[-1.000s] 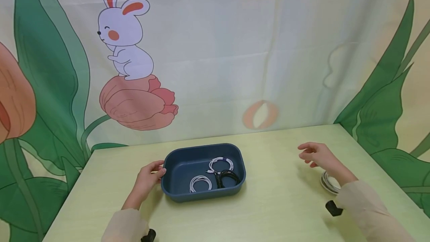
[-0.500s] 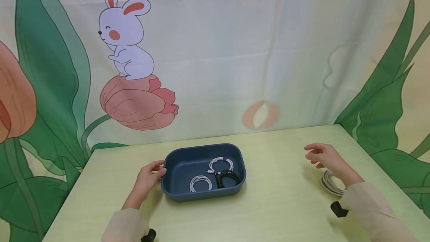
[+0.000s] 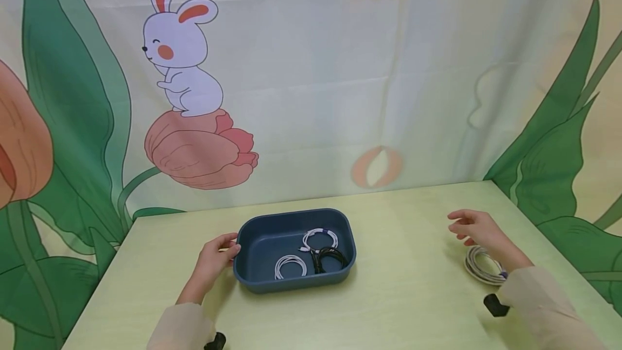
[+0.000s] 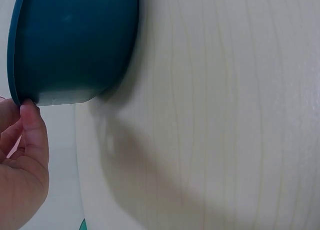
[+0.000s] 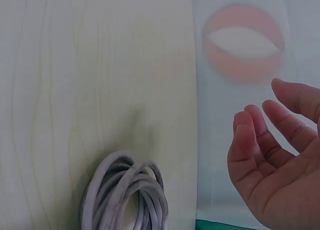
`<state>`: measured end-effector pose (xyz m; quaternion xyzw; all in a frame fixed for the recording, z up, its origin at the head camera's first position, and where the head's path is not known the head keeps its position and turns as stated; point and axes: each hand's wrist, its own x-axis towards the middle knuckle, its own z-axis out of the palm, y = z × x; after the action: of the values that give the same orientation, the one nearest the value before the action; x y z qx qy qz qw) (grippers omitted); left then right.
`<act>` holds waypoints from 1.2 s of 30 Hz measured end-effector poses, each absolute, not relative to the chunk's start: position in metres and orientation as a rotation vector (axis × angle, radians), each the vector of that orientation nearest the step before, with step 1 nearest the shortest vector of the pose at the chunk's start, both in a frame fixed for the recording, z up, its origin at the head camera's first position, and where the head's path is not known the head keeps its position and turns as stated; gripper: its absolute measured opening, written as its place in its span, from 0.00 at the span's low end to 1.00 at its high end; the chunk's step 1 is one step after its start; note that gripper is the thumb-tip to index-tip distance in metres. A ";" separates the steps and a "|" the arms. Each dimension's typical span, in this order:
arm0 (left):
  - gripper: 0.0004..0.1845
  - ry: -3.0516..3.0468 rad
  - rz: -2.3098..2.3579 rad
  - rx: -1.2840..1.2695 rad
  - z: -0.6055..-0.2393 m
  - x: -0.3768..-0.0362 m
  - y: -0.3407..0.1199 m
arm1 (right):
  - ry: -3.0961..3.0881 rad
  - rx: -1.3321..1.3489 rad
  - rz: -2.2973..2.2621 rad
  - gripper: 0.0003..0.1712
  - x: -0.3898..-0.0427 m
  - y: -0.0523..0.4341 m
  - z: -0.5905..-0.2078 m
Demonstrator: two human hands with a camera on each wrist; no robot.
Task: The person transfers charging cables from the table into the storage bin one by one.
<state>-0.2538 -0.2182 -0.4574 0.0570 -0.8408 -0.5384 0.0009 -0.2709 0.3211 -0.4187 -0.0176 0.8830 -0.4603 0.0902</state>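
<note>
My left hand (image 3: 213,261) pinches the left end of a dark blue plastic bin (image 3: 286,285); in the left wrist view the thumb (image 4: 33,130) and fingers meet at its rim. Two coiled white cables lie in the bin, one near the front wall (image 3: 278,268) and one farther back with a purple tie. A coiled black cable (image 3: 319,262) sits beside them at the front right. Over the right side of the table my right hand (image 3: 481,234) hovers with relaxed, bent fingers, holding nothing. Just below that wrist rests a thicker greyish-white cable coil (image 3: 473,271), partly covered by the sleeve.
The pale wood-grain table (image 3: 398,307) carries the bin at centre left and the thick coil at the right. Behind its back edge hangs a printed cloth (image 3: 311,96) with a rabbit and tulips. Each sleeve has a small black device (image 3: 497,305) near the wrist.
My right hand has drifted to the right, away from the bin, and more of the thick cable coil shows. The left hand and the bin stay in place.
</note>
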 end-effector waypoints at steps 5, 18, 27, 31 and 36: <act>0.21 -2.672 -1.683 0.216 -0.454 -0.254 -0.217 | 2.639 -0.038 -1.359 0.29 -0.270 0.327 -0.418; 0.20 -2.689 -1.659 0.248 -0.453 -0.254 -0.215 | 2.647 -0.012 -1.365 0.29 -0.268 0.337 -0.419; 0.20 -2.691 -1.659 0.248 -0.453 -0.254 -0.215 | 2.685 0.012 -1.345 0.29 -0.267 0.348 -0.422; 0.20 -2.690 -1.661 0.243 -0.453 -0.254 -0.215 | 2.682 0.029 -1.351 0.30 -0.265 0.351 -0.423; 0.20 -2.685 -1.660 0.228 -0.453 -0.254 -0.215 | 2.694 0.043 -1.350 0.30 -0.264 0.355 -0.424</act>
<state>-0.2537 -0.2149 -0.4527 0.0721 -0.8483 -0.5245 -0.0114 -0.2635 0.3546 -0.4239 0.0144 0.8921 -0.4470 0.0637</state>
